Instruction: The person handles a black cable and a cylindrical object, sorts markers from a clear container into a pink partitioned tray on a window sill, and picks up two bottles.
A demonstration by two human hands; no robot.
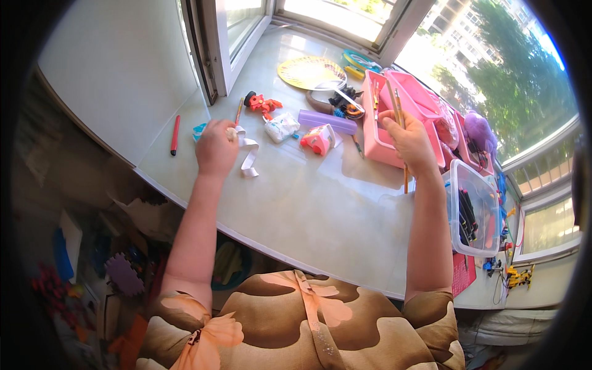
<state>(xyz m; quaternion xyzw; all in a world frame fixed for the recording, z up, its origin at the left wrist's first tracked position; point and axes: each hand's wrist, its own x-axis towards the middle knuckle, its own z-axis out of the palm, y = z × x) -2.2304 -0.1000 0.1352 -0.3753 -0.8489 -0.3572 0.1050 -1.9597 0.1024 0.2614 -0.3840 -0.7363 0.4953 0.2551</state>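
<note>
Holding brushes (398, 108) tips-up in my R hand (410, 145), fingers wrapping the sticks snugly; at least 2 are showing, can't tell if more. My L hand (216, 145) is hanging in a curl over the table (308, 203), w/ a small pale thing (232, 134) showing by its fingertips; can't tell how firmly I'm gripping it, if at all.

As I'm judging it, the step in hand is gathering loose bits, the brushes being held right beside the pink bin (374, 139), just L of my R hand. Next move is prob. calling for a sure pinch w/ the L hand and a steady R.

Counting round the L hand: 1 white ribbon (248, 157) is curling just R of it, 1 thin stick (240, 110) is lying beyond, 1 blue piece (198, 131) is sitting close on its L, 1 red pen (175, 137) farther L. Off to its R, I'm seeing 1 red toy (265, 103), 1 white packet (282, 127), 1 purple roll (327, 121). Nearer me from the R hand, 1 clear tub (478, 246) is holding black pens (467, 213), overlapping too much to count.
</note>
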